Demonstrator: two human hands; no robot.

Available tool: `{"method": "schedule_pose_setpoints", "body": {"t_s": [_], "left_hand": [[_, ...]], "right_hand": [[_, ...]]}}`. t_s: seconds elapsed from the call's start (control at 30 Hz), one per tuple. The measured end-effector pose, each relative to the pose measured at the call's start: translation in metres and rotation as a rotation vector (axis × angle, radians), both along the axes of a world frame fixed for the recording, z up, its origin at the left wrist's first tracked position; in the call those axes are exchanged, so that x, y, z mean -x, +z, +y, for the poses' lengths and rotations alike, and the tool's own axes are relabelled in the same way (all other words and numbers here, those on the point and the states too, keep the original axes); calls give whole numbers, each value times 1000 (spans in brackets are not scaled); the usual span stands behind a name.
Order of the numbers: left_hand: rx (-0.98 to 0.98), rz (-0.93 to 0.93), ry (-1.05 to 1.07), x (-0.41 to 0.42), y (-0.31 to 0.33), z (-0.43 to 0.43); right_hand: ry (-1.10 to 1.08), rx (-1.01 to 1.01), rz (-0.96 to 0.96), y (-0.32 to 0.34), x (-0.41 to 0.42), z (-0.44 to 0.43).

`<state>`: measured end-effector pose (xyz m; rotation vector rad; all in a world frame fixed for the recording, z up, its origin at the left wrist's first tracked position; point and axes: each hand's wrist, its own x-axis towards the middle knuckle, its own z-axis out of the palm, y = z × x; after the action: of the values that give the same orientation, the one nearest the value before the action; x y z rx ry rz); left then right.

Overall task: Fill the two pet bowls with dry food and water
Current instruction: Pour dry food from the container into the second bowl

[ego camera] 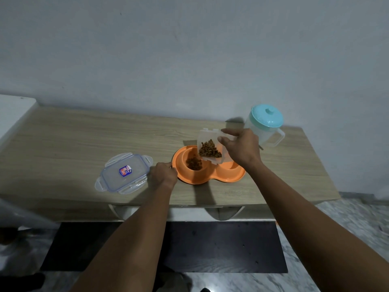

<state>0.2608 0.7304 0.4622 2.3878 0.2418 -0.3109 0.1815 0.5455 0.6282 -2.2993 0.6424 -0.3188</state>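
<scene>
Left grip (pixel 163 174) pinches orange double bowl (pixel 210 179) rim; right grip (pixel 242 148) holds tilted kibble container (pixel 205 137) above left well.

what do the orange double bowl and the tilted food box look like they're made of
The orange double bowl looks like moulded plastic: smooth, matte, one even colour. The food box seems clear, slightly cloudy plastic; the kibble shows through its wall.
</scene>
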Motion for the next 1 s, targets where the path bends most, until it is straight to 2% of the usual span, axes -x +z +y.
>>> {"method": "schedule_pose_setpoints", "body": {"t_s": [0.4, 0.57, 0.73, 1.0], "left_hand": [[-5, 34, 6, 1, 3, -1], [63, 123, -131, -12, 19, 4], [-5, -44, -99, -42, 53, 36], [-173, -55, -222, -101, 69, 90]], "right_hand": [[-178, -284, -75, -9, 8, -9], [-369, -695, -155, -25, 4, -6], [-362, -1036, -221, -35, -17, 31], [-458, -1146, -216, -73, -92, 113]]}}
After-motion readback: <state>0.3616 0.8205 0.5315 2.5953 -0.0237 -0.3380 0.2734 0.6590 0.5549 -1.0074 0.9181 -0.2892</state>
